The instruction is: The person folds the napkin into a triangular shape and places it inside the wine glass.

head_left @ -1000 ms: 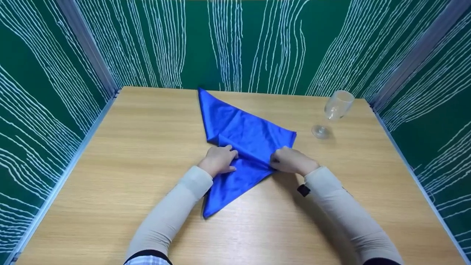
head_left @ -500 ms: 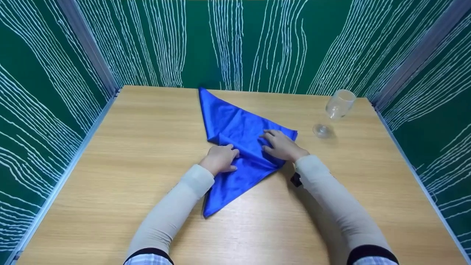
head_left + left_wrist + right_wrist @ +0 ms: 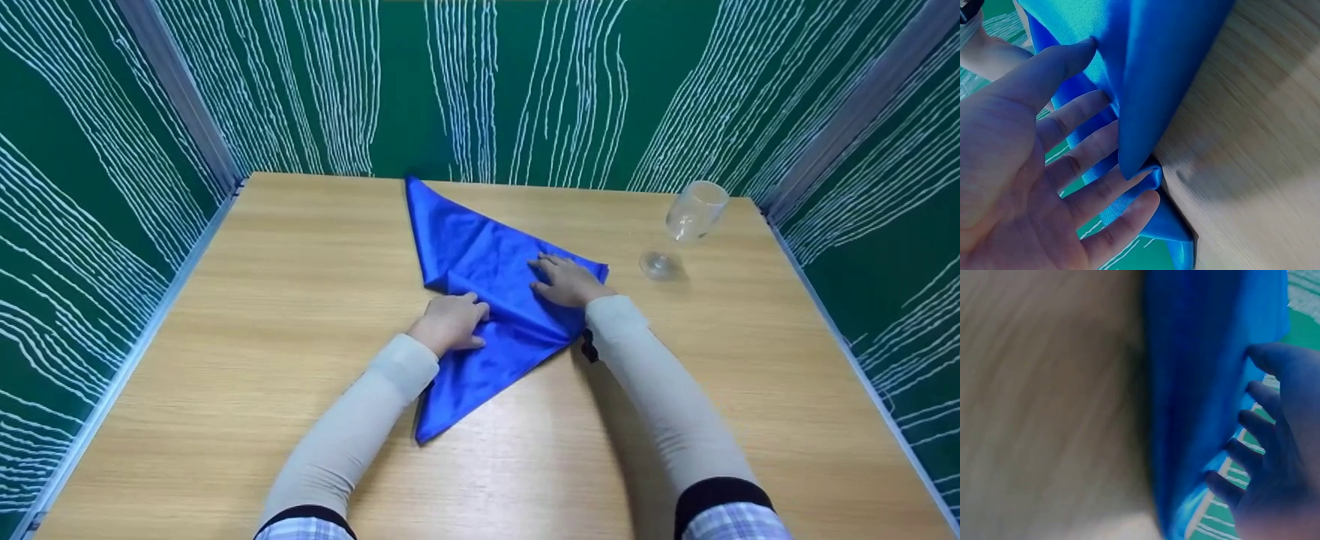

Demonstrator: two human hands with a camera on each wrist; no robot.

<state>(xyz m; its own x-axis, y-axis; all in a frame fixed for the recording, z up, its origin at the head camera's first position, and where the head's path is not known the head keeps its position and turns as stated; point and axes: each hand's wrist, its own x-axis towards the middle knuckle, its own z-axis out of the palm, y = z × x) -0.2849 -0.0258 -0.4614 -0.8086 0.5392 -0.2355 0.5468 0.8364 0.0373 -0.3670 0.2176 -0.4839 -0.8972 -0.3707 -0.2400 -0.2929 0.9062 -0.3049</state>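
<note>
A shiny blue cloth [image 3: 480,247], partly folded over itself, lies on the table in the head view, one corner toward the back edge and another toward the person. On its left side rests my left hand [image 3: 448,322]; the left wrist view shows extended fingers [image 3: 1081,154] against the cloth, some tips hidden behind a fold [image 3: 1151,84]. My right hand [image 3: 564,281] lies spread over the right part of the cloth. In the right wrist view its fingertips [image 3: 1233,450] touch the blue fabric [image 3: 1190,394], nothing gripped.
A clear stemmed glass [image 3: 696,212] stands at the back right of the wooden table [image 3: 300,300], beyond the cloth's right corner. Green panels with white wavy lines [image 3: 409,90] enclose the table at the back and both sides.
My right hand has let go of the cloth's fold near the lower right edge and moved up and slightly left, spreading its fingers on the cloth. My left hand has stayed in place.
</note>
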